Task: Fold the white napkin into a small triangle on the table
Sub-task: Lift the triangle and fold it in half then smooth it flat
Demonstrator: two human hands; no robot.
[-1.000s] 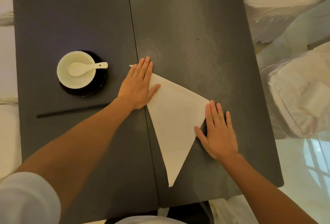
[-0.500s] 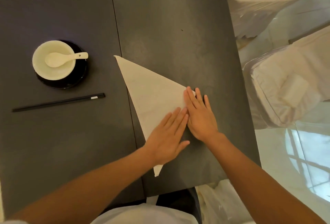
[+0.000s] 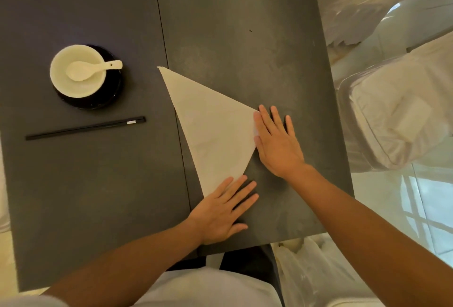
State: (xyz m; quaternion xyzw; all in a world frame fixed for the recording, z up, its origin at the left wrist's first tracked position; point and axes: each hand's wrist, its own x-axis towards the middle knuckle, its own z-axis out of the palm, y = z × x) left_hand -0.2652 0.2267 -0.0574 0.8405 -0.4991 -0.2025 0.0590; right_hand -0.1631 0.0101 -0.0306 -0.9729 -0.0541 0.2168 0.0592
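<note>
The white napkin (image 3: 210,130) lies flat on the dark grey table (image 3: 245,37), folded into a triangle with one tip pointing far left. My left hand (image 3: 224,211) rests flat, fingers spread, over the napkin's near tip and hides it. My right hand (image 3: 277,142) lies flat at the right corner, fingertips on the napkin's edge and palm on the table. Neither hand grips anything.
A white bowl with a white spoon (image 3: 92,70) sits on a black saucer (image 3: 107,99) at the left. Black chopsticks (image 3: 85,127) lie below it. Plastic-covered white chairs (image 3: 397,115) stand past the table's right edge. A seam (image 3: 161,25) divides the tabletop.
My left hand slid from beside the right hand down along the fold to the near tip. My right hand stayed at the right corner. The napkin keeps its shape.
</note>
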